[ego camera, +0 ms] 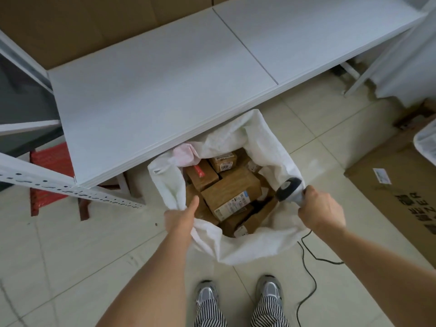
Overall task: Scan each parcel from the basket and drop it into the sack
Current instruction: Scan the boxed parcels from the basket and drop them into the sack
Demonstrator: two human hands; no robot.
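Sneakers (207, 294) planted, left hand (180, 217) pinches the floppy sack (247, 246) rim on the floor; right hand (320, 212) grips the scanner (289, 188) and the far rim. Stiff, light-looking parcels (232, 192) fill it: hold the cloth edge.

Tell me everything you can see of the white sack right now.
The white sack looks like woven plastic cloth, slack and creased. It stands open on the tiled floor, its far rim tucked under the white shelf board. Brown cardboard parcels with printed labels fill it. The left hand pinches the near-left rim; the right hand, gripping a corded scanner, is at the right rim.
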